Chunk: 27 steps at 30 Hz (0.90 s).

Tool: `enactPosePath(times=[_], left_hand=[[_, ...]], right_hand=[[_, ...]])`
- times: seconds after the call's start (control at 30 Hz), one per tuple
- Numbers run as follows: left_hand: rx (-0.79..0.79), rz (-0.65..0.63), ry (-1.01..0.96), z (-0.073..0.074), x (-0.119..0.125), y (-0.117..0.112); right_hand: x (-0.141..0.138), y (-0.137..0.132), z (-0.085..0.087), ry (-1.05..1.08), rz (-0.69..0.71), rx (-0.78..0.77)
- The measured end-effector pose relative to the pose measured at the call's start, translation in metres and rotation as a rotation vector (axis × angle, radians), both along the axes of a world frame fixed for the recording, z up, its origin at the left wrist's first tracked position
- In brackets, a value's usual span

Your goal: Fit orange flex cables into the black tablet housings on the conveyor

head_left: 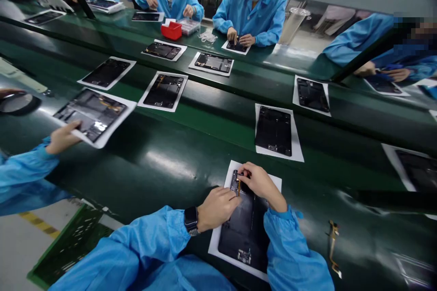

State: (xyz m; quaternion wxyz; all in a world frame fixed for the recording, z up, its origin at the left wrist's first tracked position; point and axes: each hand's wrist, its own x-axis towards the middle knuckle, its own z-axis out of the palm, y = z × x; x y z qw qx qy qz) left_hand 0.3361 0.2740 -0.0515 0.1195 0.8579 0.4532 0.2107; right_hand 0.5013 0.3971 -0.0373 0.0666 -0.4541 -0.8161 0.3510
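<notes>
In front of me a dark tablet housing (244, 232) lies at a tilt on a sheet of white paper (276, 183). My right hand (261, 184) is over its top end, thumb and forefinger pinched at an orange flex cable (239, 187). From the left, my left hand (218, 208) rests on the housing, its fingers curled together by the lower end of that cable. Its fingertips point down, so what they grip, if anything, is hidden. A dark watch (191, 219) is on my left wrist. Another loose flex cable (332, 248) lies on the bench to the right.
Several more housings on white paper lie ahead, one (274, 131) just beyond mine. At left, a co-worker's hand (64, 136) holds another housing (94, 113). Co-workers in blue sit across the green bench (164, 159), near a red bin (171, 30). A green crate (68, 245) stands below left.
</notes>
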Motion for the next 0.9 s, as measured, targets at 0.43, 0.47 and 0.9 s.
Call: enactPosePath(times=[0.43, 0.47, 0.9], left_hand=[[0.022, 0.052, -0.190, 0.008, -0.005, 0.004], [0.046, 0.073, -0.248, 0.014, -0.008, 0.005], [-0.847, 0.127, -1.456, 0.108, 0.024, 0.024]], right_hand=[[0.004, -0.005, 0.020, 0.154, -0.043, 0.022], [0.008, -0.007, 0.028, 0.216, -0.056, 0.032], [0.007, -0.062, 0.103, 0.393, -0.347, 0.970]])
